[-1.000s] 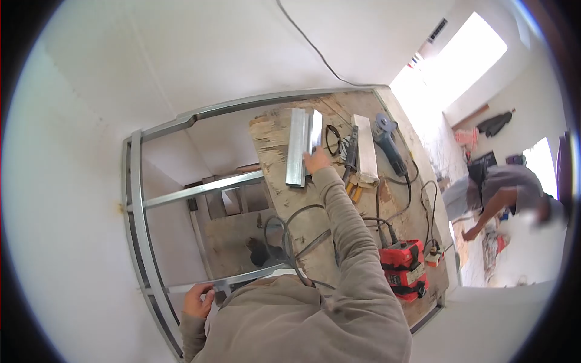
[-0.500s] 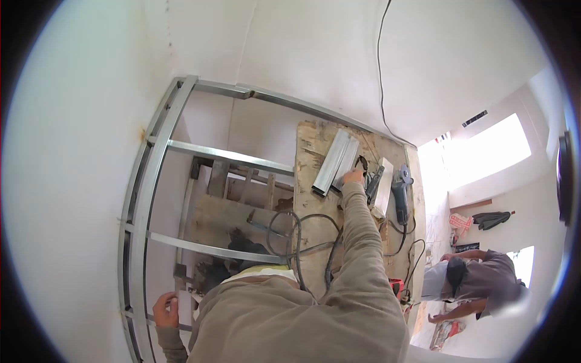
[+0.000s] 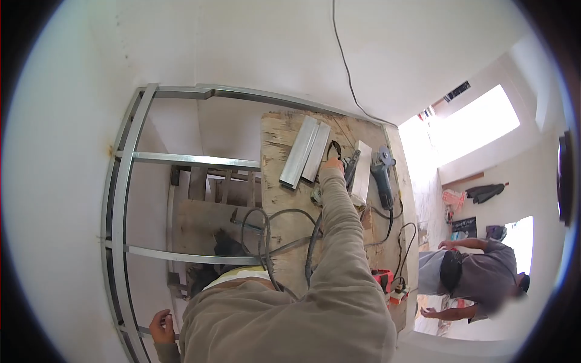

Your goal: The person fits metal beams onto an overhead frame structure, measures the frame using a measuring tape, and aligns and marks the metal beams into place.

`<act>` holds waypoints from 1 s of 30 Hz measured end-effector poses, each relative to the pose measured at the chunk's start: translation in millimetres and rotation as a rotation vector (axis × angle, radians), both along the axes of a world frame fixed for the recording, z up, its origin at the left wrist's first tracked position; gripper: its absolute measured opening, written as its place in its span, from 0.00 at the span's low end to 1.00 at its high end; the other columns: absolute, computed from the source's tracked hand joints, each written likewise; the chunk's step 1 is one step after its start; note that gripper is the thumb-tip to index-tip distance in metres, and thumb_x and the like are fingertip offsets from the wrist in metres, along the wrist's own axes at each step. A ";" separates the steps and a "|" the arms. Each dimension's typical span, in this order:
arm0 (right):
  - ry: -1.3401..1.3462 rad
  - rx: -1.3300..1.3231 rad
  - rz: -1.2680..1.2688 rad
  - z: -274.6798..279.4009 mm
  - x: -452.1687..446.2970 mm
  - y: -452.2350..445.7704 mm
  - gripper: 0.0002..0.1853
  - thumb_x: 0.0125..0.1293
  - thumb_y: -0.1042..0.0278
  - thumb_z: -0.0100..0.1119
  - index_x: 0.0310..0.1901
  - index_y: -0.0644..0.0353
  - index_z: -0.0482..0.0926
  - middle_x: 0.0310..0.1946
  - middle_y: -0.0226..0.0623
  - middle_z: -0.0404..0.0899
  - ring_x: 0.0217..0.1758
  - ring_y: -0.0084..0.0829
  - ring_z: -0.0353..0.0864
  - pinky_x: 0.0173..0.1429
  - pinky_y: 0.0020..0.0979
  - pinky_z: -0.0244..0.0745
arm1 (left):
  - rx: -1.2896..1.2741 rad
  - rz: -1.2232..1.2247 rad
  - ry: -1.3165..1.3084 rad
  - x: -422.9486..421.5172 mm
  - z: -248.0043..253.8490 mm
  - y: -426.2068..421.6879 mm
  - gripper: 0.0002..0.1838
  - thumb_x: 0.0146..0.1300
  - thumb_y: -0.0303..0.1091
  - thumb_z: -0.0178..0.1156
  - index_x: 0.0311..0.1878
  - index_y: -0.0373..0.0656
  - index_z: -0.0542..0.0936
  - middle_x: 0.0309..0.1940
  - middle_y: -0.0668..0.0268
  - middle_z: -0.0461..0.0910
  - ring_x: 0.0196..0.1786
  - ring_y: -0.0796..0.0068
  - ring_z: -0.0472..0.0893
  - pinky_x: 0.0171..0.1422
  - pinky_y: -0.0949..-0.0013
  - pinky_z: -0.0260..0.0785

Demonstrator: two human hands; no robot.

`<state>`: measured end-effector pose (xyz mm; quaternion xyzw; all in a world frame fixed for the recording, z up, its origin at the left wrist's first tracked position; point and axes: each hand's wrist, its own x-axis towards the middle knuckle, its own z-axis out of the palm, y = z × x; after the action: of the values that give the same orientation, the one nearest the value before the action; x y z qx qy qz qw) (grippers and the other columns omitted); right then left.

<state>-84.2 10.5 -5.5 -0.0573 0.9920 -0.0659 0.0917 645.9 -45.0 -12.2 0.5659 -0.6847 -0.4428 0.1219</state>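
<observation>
My right hand (image 3: pixel 331 165) reaches over the plywood board (image 3: pixel 284 209), its fingers closed at a black curved object (image 3: pixel 334 148) that looks like glasses. Two short lengths of metal channel (image 3: pixel 299 151) lie side by side just left of that hand. To its right are a dark tool (image 3: pixel 351 167), partly hidden, and a pale rectangular bar (image 3: pixel 361 172). An angle grinder (image 3: pixel 383 176) rests farther right with its cord attached. My left hand (image 3: pixel 161 327) hangs low at the left beside the metal frame, loosely curled with fingers apart and nothing visible in it.
A metal stud frame (image 3: pixel 136 142) spans the left, with boards and a dark object below. Black cables (image 3: pixel 302 212) loop over the plywood. A red object (image 3: pixel 382 279) and plug sockets (image 3: pixel 397 294) lie at lower right. Another person (image 3: pixel 478 275) stands beyond the board.
The view has shifted, so the board and frame appear farther left. My right hand stays at the black object. The other person's arms have changed position.
</observation>
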 end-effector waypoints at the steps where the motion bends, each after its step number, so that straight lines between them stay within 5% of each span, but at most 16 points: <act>1: -0.004 -0.002 0.002 -0.7 -1.9 -0.6 0.12 0.64 0.72 0.52 0.45 0.67 0.82 0.48 0.56 0.80 0.54 0.50 0.80 0.55 0.41 0.78 | -0.023 -0.022 0.008 -2.6 1.6 -3.4 0.12 0.63 0.34 0.57 0.44 0.36 0.81 0.36 0.57 0.83 0.38 0.66 0.81 0.44 0.65 0.72; 6: 0.270 -0.146 0.050 16.9 -8.4 14.5 0.16 0.63 0.63 0.54 0.43 0.68 0.81 0.43 0.56 0.81 0.51 0.51 0.81 0.54 0.43 0.77 | -0.053 -0.031 -0.043 -2.3 13.0 -19.4 0.12 0.63 0.34 0.57 0.44 0.36 0.81 0.36 0.58 0.83 0.37 0.66 0.81 0.43 0.65 0.72; 12: 0.242 -0.104 -0.245 53.4 -21.6 96.5 0.15 0.64 0.64 0.52 0.43 0.63 0.83 0.47 0.53 0.81 0.52 0.50 0.81 0.54 0.43 0.77 | -0.068 -0.107 -0.041 -11.7 21.5 -23.5 0.11 0.62 0.31 0.57 0.44 0.37 0.81 0.36 0.58 0.83 0.38 0.65 0.81 0.44 0.65 0.73; 18: 0.089 0.044 -0.156 53.5 -8.3 109.8 0.15 0.65 0.64 0.52 0.45 0.63 0.83 0.49 0.53 0.80 0.56 0.48 0.79 0.57 0.41 0.76 | -0.061 -0.120 0.021 -14.4 13.7 -23.2 0.11 0.62 0.31 0.57 0.44 0.37 0.82 0.36 0.58 0.83 0.39 0.66 0.81 0.45 0.65 0.73; 24: 0.122 -0.047 -0.328 46.8 -22.3 110.9 0.16 0.66 0.60 0.53 0.47 0.61 0.83 0.49 0.51 0.81 0.55 0.47 0.80 0.57 0.40 0.76 | -0.023 -0.057 0.018 -2.3 2.1 -7.4 0.11 0.61 0.30 0.57 0.44 0.36 0.82 0.38 0.57 0.83 0.40 0.65 0.82 0.46 0.65 0.73; 28: 0.602 -0.392 -0.067 32.3 -31.5 143.0 0.18 0.67 0.55 0.55 0.43 0.65 0.83 0.43 0.48 0.83 0.44 0.40 0.85 0.48 0.37 0.79 | -0.017 0.001 0.043 -0.9 -0.1 -2.1 0.11 0.61 0.30 0.57 0.44 0.36 0.81 0.37 0.56 0.83 0.39 0.64 0.82 0.47 0.65 0.73; 29: 0.318 -0.952 -0.262 31.3 -31.6 146.9 0.16 0.66 0.58 0.60 0.43 0.65 0.82 0.36 0.42 0.83 0.36 0.32 0.84 0.40 0.34 0.81 | -0.012 0.017 0.050 -3.1 -0.5 -1.4 0.11 0.61 0.30 0.57 0.44 0.35 0.81 0.37 0.56 0.83 0.39 0.64 0.82 0.47 0.65 0.74; 30: 0.244 -1.244 -0.241 26.4 -31.2 151.4 0.15 0.66 0.60 0.61 0.44 0.64 0.82 0.35 0.40 0.83 0.36 0.31 0.84 0.38 0.33 0.81 | -0.005 0.020 0.071 -4.8 -2.8 -1.2 0.11 0.61 0.30 0.57 0.44 0.36 0.81 0.37 0.56 0.83 0.39 0.64 0.82 0.46 0.65 0.74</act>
<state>-115.3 161.9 20.9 0.0048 0.7713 -0.6314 -0.0800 641.1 -46.2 -15.0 0.5564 -0.6756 -0.4593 0.1518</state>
